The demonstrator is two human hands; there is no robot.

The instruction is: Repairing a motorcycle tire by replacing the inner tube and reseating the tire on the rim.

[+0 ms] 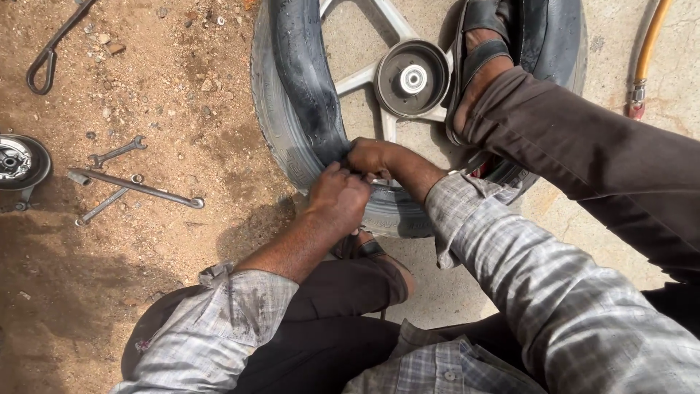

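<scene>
Black rubber fills the middle of the view: a tyre (292, 138) on a grey spoked wheel (412, 79) lies flat on the ground, and a black inner tube (310, 80) bulges out of it along the left side. Both hands meet at the near edge of the tyre, where the tube dips back in. The left hand (339, 198) is curled shut, its fingers pinching the tube at the tyre's rim. The right hand (372, 157) sits just beyond it, touching it, fingers closed on the same stretch of tube. Both forearms come out of rolled grey checked sleeves. A sandalled foot (477, 51) rests on the far side of the wheel, beside the hub, and a second foot (375, 255) is tucked against the near edge of the tyre. On the dirt to the left, well apart from the hands, lie 2 spanners (117, 152) and a long metal bar (135, 187). An orange hose (649, 51) runs along the concrete at the right.
</scene>
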